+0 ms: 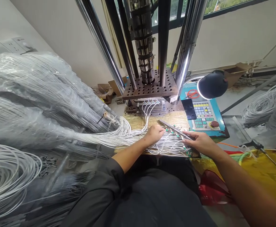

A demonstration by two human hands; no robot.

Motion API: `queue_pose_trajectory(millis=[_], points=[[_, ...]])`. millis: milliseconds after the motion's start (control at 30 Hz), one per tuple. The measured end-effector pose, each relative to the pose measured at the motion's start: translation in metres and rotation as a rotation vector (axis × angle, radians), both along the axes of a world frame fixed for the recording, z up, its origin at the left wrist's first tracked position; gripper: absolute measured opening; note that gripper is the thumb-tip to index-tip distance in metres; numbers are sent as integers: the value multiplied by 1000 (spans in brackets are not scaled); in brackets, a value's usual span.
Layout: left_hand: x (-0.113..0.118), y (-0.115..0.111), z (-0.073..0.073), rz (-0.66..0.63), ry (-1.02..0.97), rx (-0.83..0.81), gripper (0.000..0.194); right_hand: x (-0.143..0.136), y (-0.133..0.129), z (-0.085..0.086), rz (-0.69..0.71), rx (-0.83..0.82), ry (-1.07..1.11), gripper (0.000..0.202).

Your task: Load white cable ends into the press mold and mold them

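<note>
My right hand (199, 142) is closed round the near end of long metal tweezers (173, 127), whose tip points up and left across the board. My left hand (154, 135) rests on the white cables (138, 138), its fingers pinched together close to the tweezers; what they hold, if anything, is too small to make out. Small green connector pieces (188, 152) sit at the cable ends along the right side of the cardboard-coloured board (135, 121). Further back, several cables run to connectors (152, 102) lying in the fixture under the press plate (149, 90).
A black phone (188, 109) lies against the control panel (205, 118); a lit lamp (212, 85) hangs above it. Plastic-wrapped cable bundles (34, 88) fill the left. Metal columns (187, 47) flank the press. Yellow bags (265, 167) lie at the right.
</note>
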State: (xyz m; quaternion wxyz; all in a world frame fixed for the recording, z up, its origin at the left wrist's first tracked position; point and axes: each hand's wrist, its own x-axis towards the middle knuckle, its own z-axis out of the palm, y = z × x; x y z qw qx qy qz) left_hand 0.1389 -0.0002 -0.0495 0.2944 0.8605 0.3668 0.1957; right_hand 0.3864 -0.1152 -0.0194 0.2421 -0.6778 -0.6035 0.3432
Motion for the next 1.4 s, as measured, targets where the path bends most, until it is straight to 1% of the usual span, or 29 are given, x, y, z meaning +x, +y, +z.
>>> queue_pose_trajectory(millis=[300, 433, 567, 733, 900, 1133, 1233, 1400], points=[[0, -3, 0, 20, 2, -5, 29, 0, 0, -2, -15, -4, 13, 66], [1, -3, 2, 33, 23, 20, 30, 1, 0, -4, -16, -15, 16, 69], [2, -3, 2, 35, 51, 26, 30, 0, 0, -4, -26, 2, 7, 65], [2, -3, -1, 22, 43, 26, 29, 1, 0, -6, -32, 23, 19, 61], [1, -3, -2, 15, 34, 54, 30, 4, 1, -12, -20, 13, 20, 66], [2, -3, 2, 19, 57, 56, 29, 2, 1, -10, -17, 24, 9, 63], [2, -4, 1, 2, 63, 58, 29, 3, 0, -10, -10, 16, -10, 63], [2, -5, -1, 15, 67, 53, 30, 4, 0, -12, 0, 7, -15, 66]])
